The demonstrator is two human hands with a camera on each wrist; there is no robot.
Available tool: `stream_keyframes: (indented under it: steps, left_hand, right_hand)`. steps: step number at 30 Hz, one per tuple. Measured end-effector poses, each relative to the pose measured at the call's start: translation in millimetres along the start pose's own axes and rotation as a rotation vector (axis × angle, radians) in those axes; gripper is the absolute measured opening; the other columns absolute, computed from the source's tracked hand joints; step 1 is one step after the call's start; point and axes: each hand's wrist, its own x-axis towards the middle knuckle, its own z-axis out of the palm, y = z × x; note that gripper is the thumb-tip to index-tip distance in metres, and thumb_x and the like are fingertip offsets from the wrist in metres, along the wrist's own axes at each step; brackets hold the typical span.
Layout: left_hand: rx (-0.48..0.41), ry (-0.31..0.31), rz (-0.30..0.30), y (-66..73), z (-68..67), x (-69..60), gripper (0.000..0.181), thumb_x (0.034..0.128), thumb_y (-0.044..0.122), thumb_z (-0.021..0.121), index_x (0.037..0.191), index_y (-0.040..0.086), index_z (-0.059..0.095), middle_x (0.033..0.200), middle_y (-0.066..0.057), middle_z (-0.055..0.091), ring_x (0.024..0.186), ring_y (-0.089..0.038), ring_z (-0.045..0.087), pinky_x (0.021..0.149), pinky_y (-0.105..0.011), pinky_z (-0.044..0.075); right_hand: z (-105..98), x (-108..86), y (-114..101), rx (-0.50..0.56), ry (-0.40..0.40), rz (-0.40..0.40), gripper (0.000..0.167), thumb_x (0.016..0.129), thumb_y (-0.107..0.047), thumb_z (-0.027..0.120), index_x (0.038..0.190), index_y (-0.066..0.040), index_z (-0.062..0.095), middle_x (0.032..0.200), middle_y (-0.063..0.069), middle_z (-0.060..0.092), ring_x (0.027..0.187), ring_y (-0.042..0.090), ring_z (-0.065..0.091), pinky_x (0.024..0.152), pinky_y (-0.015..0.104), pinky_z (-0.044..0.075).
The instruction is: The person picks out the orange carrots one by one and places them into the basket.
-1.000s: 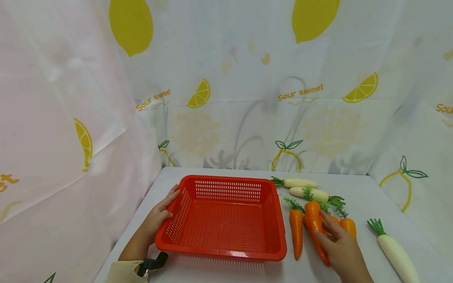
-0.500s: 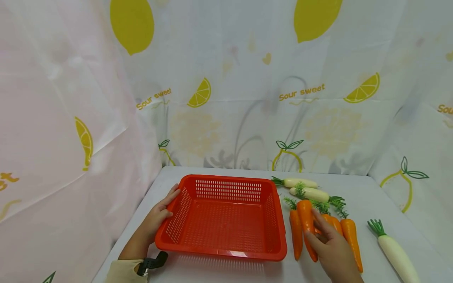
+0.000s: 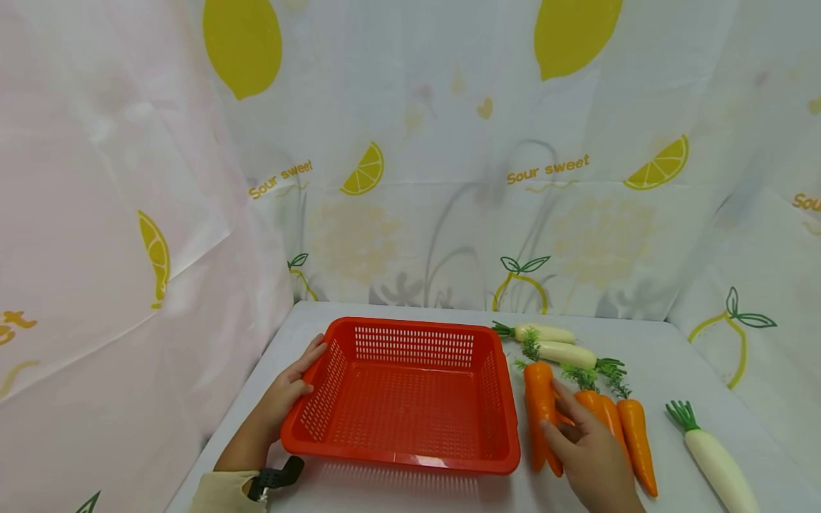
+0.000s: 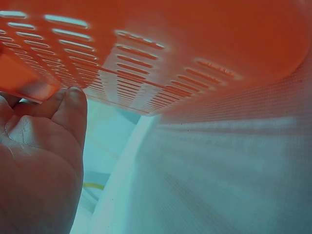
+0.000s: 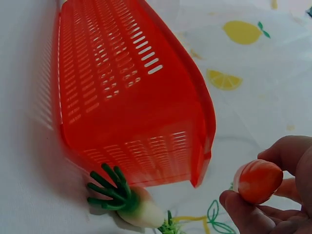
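One carrot (image 3: 539, 385) sits pinched in your right hand (image 3: 595, 452), just right of the red basket (image 3: 410, 413), partly hiding another carrot (image 3: 535, 452). Your left hand (image 3: 288, 392) grips the basket's left rim, some fingers hidden; the rightmost white radish (image 3: 720, 467) is cut off below.

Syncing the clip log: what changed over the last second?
The right grip shifted left toward the basket with its carrot, which now overlaps the leftmost carrot in the head view. That shift uncovered the rightmost carrot. Nothing was newly taken or let go. Unchanged: basket, left grip at its side, radishes.
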Motion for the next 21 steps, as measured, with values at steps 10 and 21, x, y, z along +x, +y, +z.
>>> stream_keyframes:
  steps: [10, 21]
  left_hand:
    - [0.005, 0.003, -0.009, -0.6, -0.4, 1.9, 0.084, 0.0863, -0.01, 0.036, 0.167, 0.008, 0.022, 0.178, -0.002, -0.004, 0.162, -0.039, -0.005, 0.101, -0.025, 0.053]
    - [0.008, 0.005, -0.005, -1.0, -1.7, 0.1, 0.083, 0.0876, -0.011, 0.036, 0.167, 0.009, 0.022, 0.178, 0.002, -0.001, 0.162, -0.039, -0.006, 0.101, -0.026, 0.054]
  right_hand:
    - [15, -3.7, -8, 0.113, -0.029, -0.009, 0.071, 0.099, -0.032, 0.07, 0.163, -0.03, 0.038, 0.159, 0.02, 0.049, 0.13, 0.038, 0.064, 0.085, 0.039, 0.063]
    - [20, -4.1, -18, 0.117, -0.051, 0.019, 0.073, 0.097, -0.037, 0.072, 0.162, -0.038, 0.038, 0.158, 0.018, 0.05, 0.129, 0.036, 0.064, 0.084, 0.04, 0.063]
